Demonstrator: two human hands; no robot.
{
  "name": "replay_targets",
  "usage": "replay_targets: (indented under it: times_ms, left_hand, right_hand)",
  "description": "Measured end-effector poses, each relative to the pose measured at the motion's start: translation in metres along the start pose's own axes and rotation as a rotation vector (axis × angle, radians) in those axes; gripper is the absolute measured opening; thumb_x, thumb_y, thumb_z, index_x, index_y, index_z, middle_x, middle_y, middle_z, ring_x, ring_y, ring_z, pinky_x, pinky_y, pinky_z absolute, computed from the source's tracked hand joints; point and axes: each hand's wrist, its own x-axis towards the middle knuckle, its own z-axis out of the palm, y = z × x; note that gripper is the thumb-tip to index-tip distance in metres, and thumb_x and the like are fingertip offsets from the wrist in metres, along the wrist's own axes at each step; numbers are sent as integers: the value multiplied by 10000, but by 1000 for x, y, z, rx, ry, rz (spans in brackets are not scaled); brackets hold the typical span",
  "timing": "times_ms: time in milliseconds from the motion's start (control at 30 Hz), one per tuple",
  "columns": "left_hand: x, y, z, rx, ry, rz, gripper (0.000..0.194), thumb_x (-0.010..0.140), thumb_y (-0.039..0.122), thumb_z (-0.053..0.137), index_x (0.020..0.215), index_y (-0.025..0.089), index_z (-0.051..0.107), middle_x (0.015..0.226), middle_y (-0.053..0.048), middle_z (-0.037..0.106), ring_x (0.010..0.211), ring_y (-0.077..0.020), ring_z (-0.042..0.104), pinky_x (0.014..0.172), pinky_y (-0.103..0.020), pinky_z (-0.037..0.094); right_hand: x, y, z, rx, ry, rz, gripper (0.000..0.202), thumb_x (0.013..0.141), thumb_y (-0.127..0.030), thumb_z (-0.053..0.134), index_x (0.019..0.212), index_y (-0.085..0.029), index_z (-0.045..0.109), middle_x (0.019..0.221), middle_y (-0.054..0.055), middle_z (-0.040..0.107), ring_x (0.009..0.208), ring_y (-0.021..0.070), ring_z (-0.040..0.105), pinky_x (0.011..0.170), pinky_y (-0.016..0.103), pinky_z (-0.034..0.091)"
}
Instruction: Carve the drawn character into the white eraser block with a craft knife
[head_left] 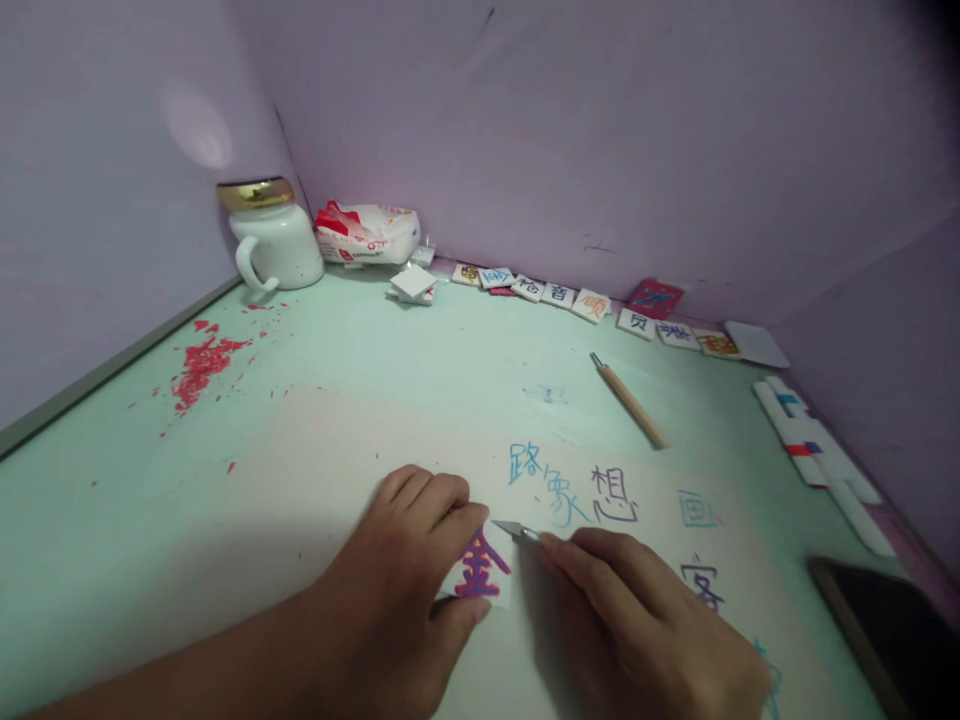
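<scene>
A small white square block [504, 592] with a purple, red-edged character lies on the paper sheet [322, 430]. My left hand [409, 560] grips its left side, fingers curled at the top edge and thumb at the bottom. In my right hand [645, 610] is a craft knife [516, 530], held like a pen. Its pointed blade is at the block's upper right corner, close to my left index fingertip; whether it touches the block I cannot tell. Most of the knife's handle is hidden by my fingers.
A wooden-handled carving tool [630, 402] lies beyond the paper. Carved blocks [557, 294] line the back wall. At left stand a lidded white mug [285, 245] and red shavings [204, 372]. Markers [802, 450] and a dark phone-like slab [885, 630] lie at right.
</scene>
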Motion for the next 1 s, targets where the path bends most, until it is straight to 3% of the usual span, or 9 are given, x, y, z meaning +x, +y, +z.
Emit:
replay_targets:
  times_ms: [167, 300, 433, 500, 567, 633, 767, 867, 1000]
  left_hand:
    - [3, 0, -2, -6, 3, 4, 235, 734, 135, 584, 966, 158, 560, 1050, -111, 556, 928, -277, 511, 845, -497, 447]
    - [0, -2, 1, 10, 13, 2, 362, 722, 137, 588, 1082, 167, 570, 1056, -105, 570, 927, -276, 528, 839, -482, 462]
    - [-5, -4, 4, -54, 166, -6, 532, 744, 178, 609, 1267, 188, 513, 1200, -109, 550, 1054, -271, 530, 927, -437, 458]
    - [-6, -5, 2, -147, 323, -84, 449, 794, 220, 607, 1240, 210, 555, 1163, -88, 565, 999, -227, 558, 881, -370, 477]
    - [-4, -3, -1, -333, 384, -196, 277, 823, 263, 606, 1093, 213, 643, 969, -46, 600, 806, -168, 573, 737, -298, 486]
    - [-2, 2, -6, -608, 289, -349, 222, 804, 332, 637, 972, 193, 679, 829, -22, 602, 679, -137, 550, 619, -257, 451]
    - [2, 15, -9, -1087, -47, -627, 325, 705, 443, 717, 840, 149, 678, 694, -14, 628, 572, -110, 506, 525, -221, 363]
    - [2, 19, -9, -1125, -27, -683, 322, 676, 454, 736, 713, 143, 662, 485, 42, 512, 437, -71, 370, 474, -217, 304]
    - [1, 15, -7, -1119, 64, -731, 378, 669, 503, 753, 626, 147, 632, 411, 56, 440, 393, -63, 329, 439, -214, 255]
  right_hand:
    - [-7, 1, 3, 92, -20, 26, 276, 907, -137, 483, 930, -218, 746, 811, 25, 746, 642, 138, 698, 467, 242, 444]
    - [-4, 2, 6, 107, -2, 126, 229, 907, -189, 520, 924, -229, 744, 832, 16, 748, 651, 147, 693, 490, 249, 442]
    - [10, -2, 3, 616, -78, 475, 152, 879, -308, 603, 823, -248, 731, 770, -3, 728, 683, 145, 671, 608, 236, 490]
    - [16, -9, -1, 924, -210, 678, 159, 853, -357, 628, 788, -249, 725, 707, -9, 714, 660, 145, 654, 606, 234, 490]
    - [20, -16, -6, 1157, -326, 815, 173, 821, -394, 656, 820, -237, 730, 687, -2, 709, 645, 149, 645, 605, 243, 493]
    - [20, -23, -9, 1298, -390, 875, 209, 778, -419, 700, 839, -222, 729, 682, 6, 695, 646, 153, 639, 614, 254, 499]
    - [14, -34, -10, 1336, -370, 938, 249, 696, -429, 788, 779, -210, 704, 686, 8, 661, 661, 152, 620, 632, 259, 504]
    - [11, -38, -9, 1314, -378, 956, 253, 690, -425, 799, 731, -206, 681, 629, -10, 616, 602, 131, 574, 595, 242, 483]
    - [10, -39, -9, 1256, -385, 941, 269, 674, -441, 808, 735, -206, 691, 605, -13, 599, 573, 122, 536, 561, 232, 452]
